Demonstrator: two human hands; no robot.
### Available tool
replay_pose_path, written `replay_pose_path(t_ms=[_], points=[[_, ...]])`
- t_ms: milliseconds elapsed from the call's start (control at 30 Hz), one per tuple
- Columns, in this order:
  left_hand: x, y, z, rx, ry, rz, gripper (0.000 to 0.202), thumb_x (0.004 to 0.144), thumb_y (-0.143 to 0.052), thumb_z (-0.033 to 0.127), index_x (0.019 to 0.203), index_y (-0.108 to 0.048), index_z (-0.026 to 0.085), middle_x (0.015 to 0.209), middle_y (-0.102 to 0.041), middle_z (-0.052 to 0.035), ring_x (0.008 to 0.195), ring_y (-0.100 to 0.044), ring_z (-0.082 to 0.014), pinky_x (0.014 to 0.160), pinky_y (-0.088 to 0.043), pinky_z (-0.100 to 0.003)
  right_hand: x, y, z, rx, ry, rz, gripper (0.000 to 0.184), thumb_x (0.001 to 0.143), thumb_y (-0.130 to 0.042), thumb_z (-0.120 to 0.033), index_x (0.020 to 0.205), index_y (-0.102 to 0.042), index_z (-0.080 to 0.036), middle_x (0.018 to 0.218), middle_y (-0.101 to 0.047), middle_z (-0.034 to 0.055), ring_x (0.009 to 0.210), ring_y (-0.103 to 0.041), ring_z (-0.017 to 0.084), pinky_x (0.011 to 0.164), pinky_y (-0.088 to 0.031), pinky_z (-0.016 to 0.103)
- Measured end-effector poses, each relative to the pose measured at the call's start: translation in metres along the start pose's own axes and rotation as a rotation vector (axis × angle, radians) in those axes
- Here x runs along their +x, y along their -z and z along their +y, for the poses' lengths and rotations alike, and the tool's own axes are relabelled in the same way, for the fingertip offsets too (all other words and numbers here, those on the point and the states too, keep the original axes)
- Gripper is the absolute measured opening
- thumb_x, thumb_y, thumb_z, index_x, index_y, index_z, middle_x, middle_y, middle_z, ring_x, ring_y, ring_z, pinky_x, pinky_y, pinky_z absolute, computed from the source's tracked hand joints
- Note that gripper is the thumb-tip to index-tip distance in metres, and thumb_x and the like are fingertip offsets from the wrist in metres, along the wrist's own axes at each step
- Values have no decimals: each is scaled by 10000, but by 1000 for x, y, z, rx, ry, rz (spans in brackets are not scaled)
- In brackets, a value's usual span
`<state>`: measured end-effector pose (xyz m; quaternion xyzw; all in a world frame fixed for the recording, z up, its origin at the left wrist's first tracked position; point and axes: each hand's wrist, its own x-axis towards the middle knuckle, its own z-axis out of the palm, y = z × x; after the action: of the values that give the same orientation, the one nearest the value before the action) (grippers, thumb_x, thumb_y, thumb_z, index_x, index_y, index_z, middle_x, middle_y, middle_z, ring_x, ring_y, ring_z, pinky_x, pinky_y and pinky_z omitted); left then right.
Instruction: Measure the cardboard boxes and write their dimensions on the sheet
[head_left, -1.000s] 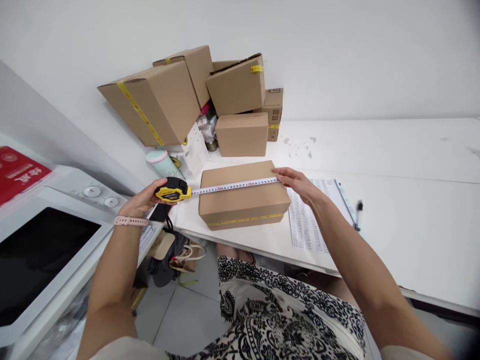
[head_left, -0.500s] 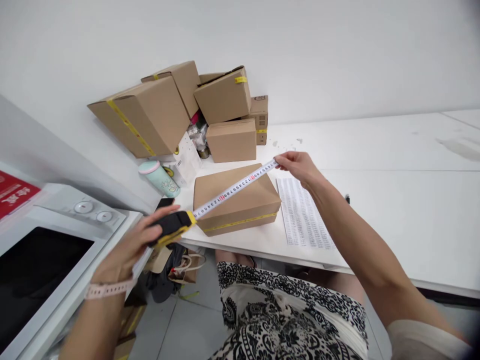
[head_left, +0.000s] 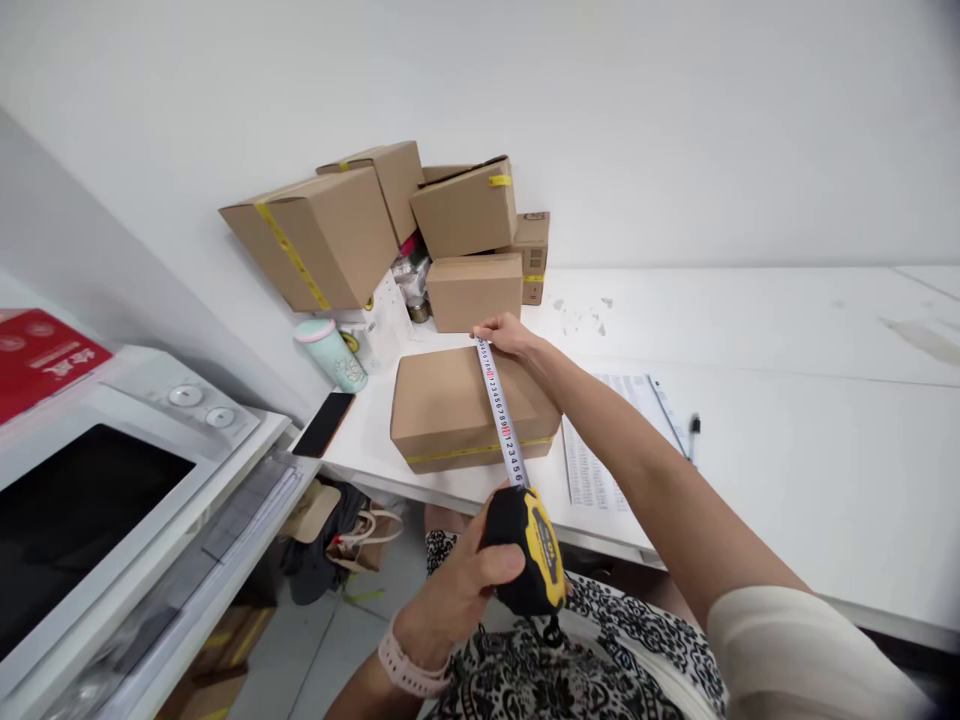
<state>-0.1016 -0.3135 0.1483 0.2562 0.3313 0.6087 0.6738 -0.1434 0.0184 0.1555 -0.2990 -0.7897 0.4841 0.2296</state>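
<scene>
My left hand (head_left: 469, 575) is closed round the black and yellow case of a tape measure (head_left: 525, 550), in front of the table's near edge. Its white blade (head_left: 501, 415) runs out across the top of a closed cardboard box (head_left: 442, 400) with yellow tape along its near side. At the box's far edge, my right hand (head_left: 506, 335) pinches the blade's free end. The right forearm passes over the box's right part and hides some of it.
Several cardboard boxes (head_left: 337, 235) are piled at the back left, beside a mint tumbler (head_left: 334, 355). A phone (head_left: 324, 424) lies near a microwave (head_left: 97, 520). Right of the box are printed sheets (head_left: 592, 470) and a black-capped pen (head_left: 694, 425).
The tape measure has turned from lying along the box to crossing it front to back. My left hand moved right and nearer my body; my right hand moved left to the box's far edge.
</scene>
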Motion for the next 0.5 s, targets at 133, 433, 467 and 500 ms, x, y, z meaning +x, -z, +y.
replay_pose_path(t_ms=[133, 433, 467, 500], points=[[-7, 15, 8, -47, 28, 39, 517, 762, -734, 408, 1200, -629, 155, 965, -713, -123, 824, -722, -293, 804, -562, -471, 6, -9, 3, -151, -24, -8, 269, 846, -576, -379, 737, -682, -157, 749, -669, 33, 699, -569, 157, 649, -407, 267], [-24, 25, -10, -68, 66, 90, 635, 781, -726, 417, 1340, -547, 175, 1057, -707, -143, 849, -732, -316, 827, -551, -494, -3, -7, 1, -325, -49, -78, 280, 803, -622, -465, 823, -706, -198, 837, -711, 27, 746, -603, 179, 661, -414, 267], [-24, 24, -13, -67, 68, 89, 687, 778, -730, 417, 1387, -502, 195, 1081, -702, -140, 860, -732, -315, 842, -546, -501, -4, -6, 1, -314, -44, -87, 287, 793, -629, -469, 819, -704, -194, 815, -705, 26, 738, -598, 178, 658, -415, 266], [-24, 23, -14, -68, 69, 83, 737, 769, -739, 418, 1420, -462, 213, 1099, -697, -138, 863, -732, -315, 843, -545, -505, -5, -5, 0, -306, -37, -92, 291, 784, -637, -472, 811, -701, -190, 796, -698, 26, 732, -594, 179, 656, -415, 267]])
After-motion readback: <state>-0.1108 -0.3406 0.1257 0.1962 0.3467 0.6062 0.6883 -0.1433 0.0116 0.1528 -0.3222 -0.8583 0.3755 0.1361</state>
